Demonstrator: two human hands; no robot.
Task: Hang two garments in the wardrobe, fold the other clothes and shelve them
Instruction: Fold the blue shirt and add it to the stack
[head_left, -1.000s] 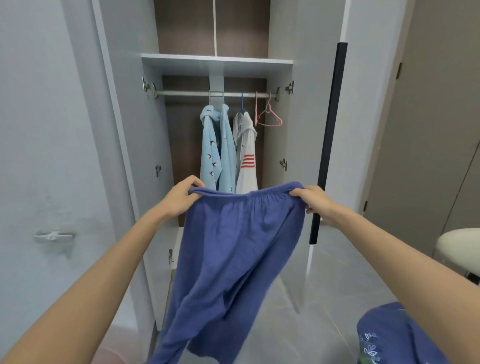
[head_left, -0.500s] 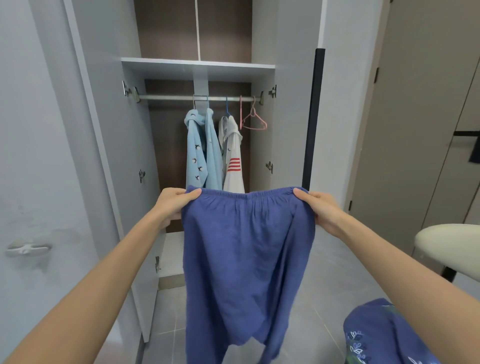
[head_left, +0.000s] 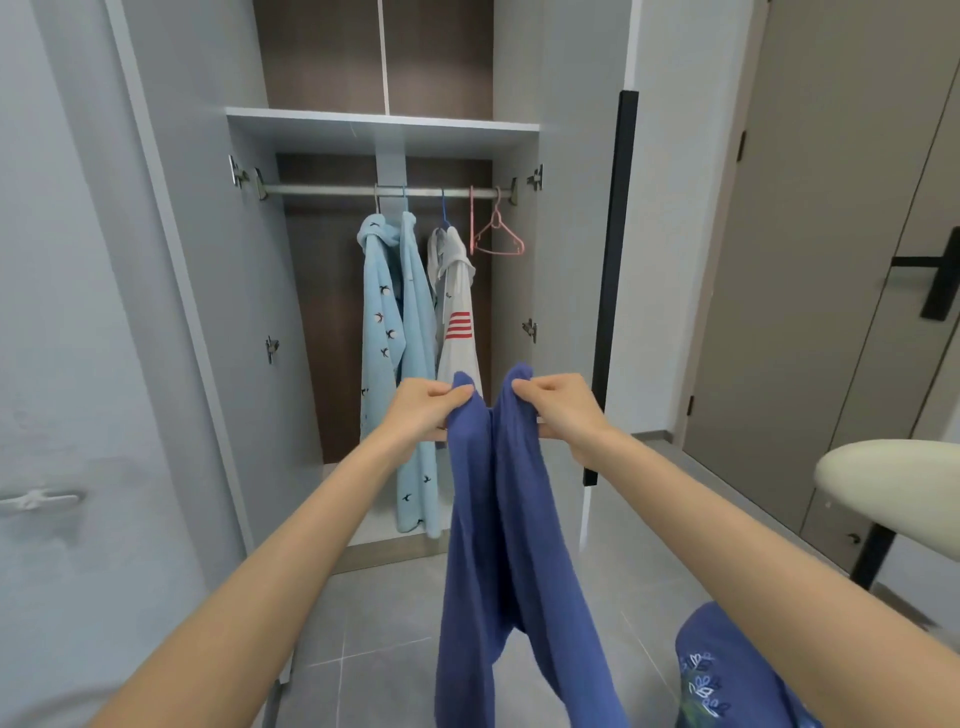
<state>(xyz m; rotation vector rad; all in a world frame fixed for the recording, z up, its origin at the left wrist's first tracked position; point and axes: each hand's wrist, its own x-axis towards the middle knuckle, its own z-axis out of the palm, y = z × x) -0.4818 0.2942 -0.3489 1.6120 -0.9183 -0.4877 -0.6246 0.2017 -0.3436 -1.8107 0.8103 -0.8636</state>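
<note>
Blue trousers (head_left: 519, 545): you are gripping the waistband, left hand (head_left: 426, 410) beside right hand (head_left: 561, 410); legs hanging vertical before the wardrobe (head_left: 208, 260).

We see the blue trousers (head_left: 519, 545) at 6 o'clock as soft, matt cloth, faintly rough. At 12 o'clock the rail (head_left: 327, 190) looks like dull metal, the pink hanger (head_left: 497, 223) like smooth plastic, and the wardrobe back (head_left: 322, 312) like dark matt wood grain. At 7 o'clock we find the floor tiles (head_left: 384, 649) smooth, faintly glossy.
</note>
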